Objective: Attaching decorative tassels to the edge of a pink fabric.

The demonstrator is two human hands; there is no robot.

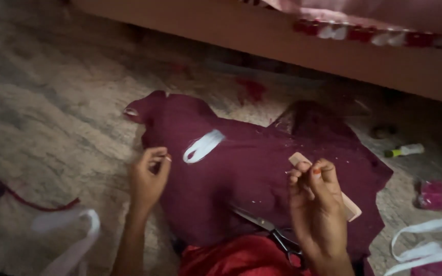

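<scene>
A dark maroon cloth (251, 163) lies spread on the stone floor. My left hand (149, 176) rests at its left edge, fingers pinched together on something too small to make out. My right hand (317, 204) hovers over the right part of the cloth and grips a flat pink ruler-like strip (351, 209), whose two ends poke out above and below the fingers. A small loop of white tape (203, 145) lies on the cloth between the hands. Scissors (272, 232) lie on the cloth's near edge, just left of my right wrist.
Red shiny fabric (231, 258) bunches at the bottom. White tape lies at lower left (72, 235) and lower right (425, 245). A small white-and-green tube (405, 150), a pink packet (432, 194) and a thin red cord (21, 199) lie on the floor. A wooden bed frame (282, 46) runs across the top.
</scene>
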